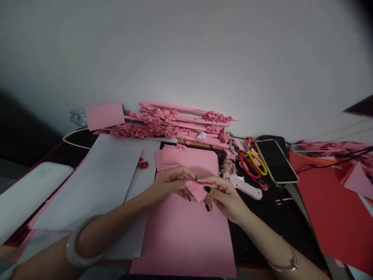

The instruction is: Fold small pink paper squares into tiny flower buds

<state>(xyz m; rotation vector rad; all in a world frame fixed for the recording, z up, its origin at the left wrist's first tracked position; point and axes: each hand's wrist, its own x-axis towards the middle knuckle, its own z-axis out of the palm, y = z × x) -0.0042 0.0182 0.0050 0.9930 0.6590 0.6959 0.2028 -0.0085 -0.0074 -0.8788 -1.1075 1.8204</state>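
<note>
My left hand and my right hand meet over the middle of the desk. Both pinch a small folded piece of pink paper between their fingertips. The piece hangs just above a large pink sheet that lies flat in front of me. A bangle sits on each wrist. More pink sheets are stacked just behind my hands.
Rolled pink paper stems with small paper roses lie along the back wall. White sheets cover the left side. Red and yellow scissors, a pink glue gun and a phone lie to the right, beside red paper.
</note>
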